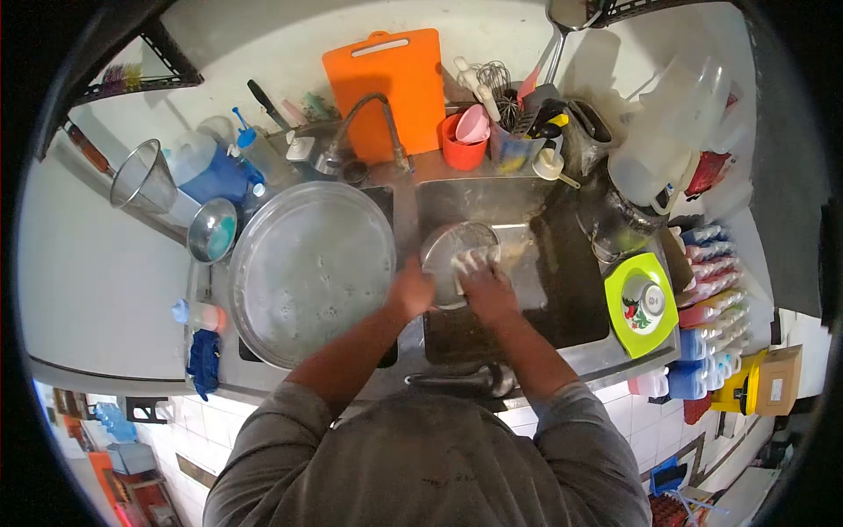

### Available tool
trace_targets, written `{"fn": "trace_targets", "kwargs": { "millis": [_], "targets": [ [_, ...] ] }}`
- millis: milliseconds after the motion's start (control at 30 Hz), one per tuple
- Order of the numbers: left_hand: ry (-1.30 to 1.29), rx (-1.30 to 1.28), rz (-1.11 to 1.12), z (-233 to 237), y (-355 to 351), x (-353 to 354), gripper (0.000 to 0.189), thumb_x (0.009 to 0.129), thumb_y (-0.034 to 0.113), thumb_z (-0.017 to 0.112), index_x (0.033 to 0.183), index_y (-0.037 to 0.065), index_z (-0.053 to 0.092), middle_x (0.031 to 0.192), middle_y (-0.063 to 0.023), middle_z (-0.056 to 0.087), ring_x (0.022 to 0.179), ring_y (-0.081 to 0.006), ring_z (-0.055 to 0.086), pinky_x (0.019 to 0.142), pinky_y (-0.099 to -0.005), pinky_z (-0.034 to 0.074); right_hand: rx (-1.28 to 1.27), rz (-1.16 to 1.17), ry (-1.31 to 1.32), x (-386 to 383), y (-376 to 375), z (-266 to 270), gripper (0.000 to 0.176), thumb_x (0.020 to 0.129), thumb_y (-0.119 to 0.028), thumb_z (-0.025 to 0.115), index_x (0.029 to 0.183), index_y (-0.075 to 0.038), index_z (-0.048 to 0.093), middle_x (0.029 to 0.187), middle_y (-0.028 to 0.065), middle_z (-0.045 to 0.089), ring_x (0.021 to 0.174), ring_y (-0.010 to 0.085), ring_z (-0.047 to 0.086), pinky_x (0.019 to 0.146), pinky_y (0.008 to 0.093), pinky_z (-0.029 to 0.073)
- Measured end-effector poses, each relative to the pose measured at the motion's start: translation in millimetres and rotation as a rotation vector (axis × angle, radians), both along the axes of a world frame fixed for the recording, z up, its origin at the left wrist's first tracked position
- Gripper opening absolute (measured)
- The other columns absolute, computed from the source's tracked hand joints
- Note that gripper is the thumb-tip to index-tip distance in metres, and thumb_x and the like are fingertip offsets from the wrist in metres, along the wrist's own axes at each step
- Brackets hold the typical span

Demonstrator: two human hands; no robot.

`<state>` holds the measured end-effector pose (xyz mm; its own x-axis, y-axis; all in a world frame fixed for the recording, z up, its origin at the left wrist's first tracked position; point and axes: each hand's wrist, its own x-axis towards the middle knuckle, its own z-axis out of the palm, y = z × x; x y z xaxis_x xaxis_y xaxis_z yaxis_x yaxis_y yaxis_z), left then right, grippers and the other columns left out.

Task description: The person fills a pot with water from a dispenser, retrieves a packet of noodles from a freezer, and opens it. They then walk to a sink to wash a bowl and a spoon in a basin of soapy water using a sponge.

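Over the right sink basin (562,299), my left hand (413,288) grips the left edge of a round, see-through bowl (448,239). My right hand (487,285) is inside the bowl, its fingers bent around a pale, sponge-like pad (460,263). White suds cover the fingers, and the pad is partly hidden and blurred. The bowl appears tilted towards me. Left of my left hand, a large round metal basin (316,277) holds cloudy water with some foam; it rests over the left sink. Below my hands, a black-handled pan (461,380) lies at the counter's front edge.
An orange cutting board (386,92) leans behind the faucet (391,123). A utensil holder (514,147) stands beside a red cup (464,151). At right are a green plate (619,307) with an upturned bowl (648,299), and a dark pot (615,215). A metal bowl (211,230) stands left.
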<state>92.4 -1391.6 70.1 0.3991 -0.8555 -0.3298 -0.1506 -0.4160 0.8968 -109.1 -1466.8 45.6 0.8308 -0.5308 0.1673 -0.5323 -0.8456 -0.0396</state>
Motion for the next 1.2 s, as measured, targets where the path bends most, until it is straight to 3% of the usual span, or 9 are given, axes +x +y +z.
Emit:
{"fn": "trace_targets", "kwargs": {
  "millis": [300, 467, 667, 767, 867, 900, 1067, 1100, 1200],
  "targets": [
    [-0.036, -0.347, -0.194, 21.4, -24.2, -6.3, 0.078, 0.094, 0.029, 0.074, 0.145, -0.010, 0.029, 0.112, -0.0266, 0.067, 0.096, -0.0330, 0.072, 0.085, -0.0450, 0.058, 0.468, -0.207, -0.636, 40.6, 21.1, 51.5, 0.016, 0.084, -0.005, 0.067, 0.099, 0.001, 0.068, 0.096, 0.0265, 0.069, 0.092, 0.0465, 0.068, 0.075, 0.0547, 0.054],
    [0.460, -0.152, 0.033, 33.1, 1.8, -10.6, 0.063, 0.101, 0.022, 0.061, 0.146, -0.001, 0.025, 0.136, -0.0258, 0.051, 0.118, -0.0322, 0.062, 0.077, -0.0404, 0.060, 0.481, 0.112, -0.535, 36.3, 30.0, 51.5, 0.055, 0.077, -0.008, 0.073, 0.130, -0.002, 0.059, 0.116, 0.0287, 0.065, 0.112, 0.0490, 0.061, 0.097, 0.0548, 0.049],
    [0.022, 0.015, 0.047, 22.5, -2.8, -20.0, 0.055, 0.098, 0.014, 0.057, 0.143, -0.002, 0.029, 0.118, -0.0297, 0.065, 0.097, -0.0396, 0.072, 0.071, -0.0466, 0.062, -0.195, -0.037, -0.061, 19.7, -3.1, 5.3, 0.079, 0.083, -0.032, 0.076, 0.152, -0.008, 0.046, 0.154, 0.0225, 0.050, 0.144, 0.0450, 0.043, 0.122, 0.0519, 0.030],
    [0.013, -0.030, 0.046, 19.7, -5.1, -9.9, 0.061, 0.097, 0.013, 0.057, 0.148, -0.002, 0.026, 0.116, -0.0334, 0.066, 0.098, -0.0445, 0.072, 0.075, -0.0508, 0.061, 0.764, 0.160, -0.408, 46.5, 37.8, 35.5, 0.094, 0.076, -0.038, 0.081, 0.156, -0.008, 0.042, 0.155, 0.0211, 0.049, 0.145, 0.0424, 0.044, 0.128, 0.0540, 0.015],
    [0.226, -0.022, 0.130, 32.2, 11.3, -16.8, 0.063, 0.096, 0.013, 0.056, 0.149, -0.005, 0.027, 0.110, -0.0393, 0.065, 0.103, -0.0544, 0.067, 0.085, -0.0579, 0.055, 0.199, 0.054, 0.415, 30.6, 14.4, 75.1, 0.092, 0.076, -0.040, 0.081, 0.154, -0.008, 0.046, 0.155, 0.0218, 0.048, 0.146, 0.0418, 0.043, 0.128, 0.0540, 0.015],
    [0.062, -0.023, 0.066, -8.7, 8.3, -12.8, 0.066, 0.094, 0.011, 0.057, 0.149, -0.006, 0.026, 0.109, -0.0395, 0.065, 0.103, -0.0554, 0.066, 0.087, -0.0589, 0.053, -0.099, 0.024, -0.066, 12.5, -13.7, -18.9, 0.059, 0.096, -0.021, 0.053, 0.151, -0.002, 0.048, 0.154, 0.0224, 0.051, 0.147, 0.0436, 0.042, 0.126, 0.0560, 0.023],
    [-0.507, 0.044, -0.099, 23.5, -10.3, -13.1, 0.047, 0.092, 0.008, 0.056, 0.133, -0.010, 0.041, 0.099, -0.0376, 0.068, 0.098, -0.0531, 0.068, 0.089, -0.0598, 0.052, 0.170, -0.111, 0.227, 30.9, 19.3, 17.2, 0.060, 0.097, -0.023, 0.053, 0.155, -0.008, 0.046, 0.162, 0.0201, 0.041, 0.153, 0.0417, 0.032, 0.127, 0.0581, 0.018],
    [-0.255, -0.398, -0.170, -88.2, -15.8, 24.2, 0.038, 0.093, 0.011, 0.056, 0.124, -0.008, 0.047, 0.093, -0.0344, 0.070, 0.087, -0.0498, 0.071, 0.082, -0.0583, 0.055, 0.311, -0.078, 0.238, 28.4, 25.2, 30.1, 0.059, 0.098, -0.024, 0.054, 0.155, -0.012, 0.046, 0.164, 0.0181, 0.038, 0.155, 0.0406, 0.028, 0.126, 0.0588, 0.018],
    [-0.119, 0.064, -0.015, 14.9, -1.0, -1.3, 0.037, 0.094, 0.014, 0.057, 0.123, -0.008, 0.050, 0.091, -0.0309, 0.071, 0.076, -0.0455, 0.073, 0.076, -0.0562, 0.058, 0.225, -0.115, 0.073, 4.8, 8.2, 1.4, 0.051, 0.100, -0.022, 0.050, 0.151, -0.014, 0.051, 0.167, 0.0135, 0.035, 0.157, 0.0374, 0.025, 0.125, 0.0609, 0.017]
  ]
}}
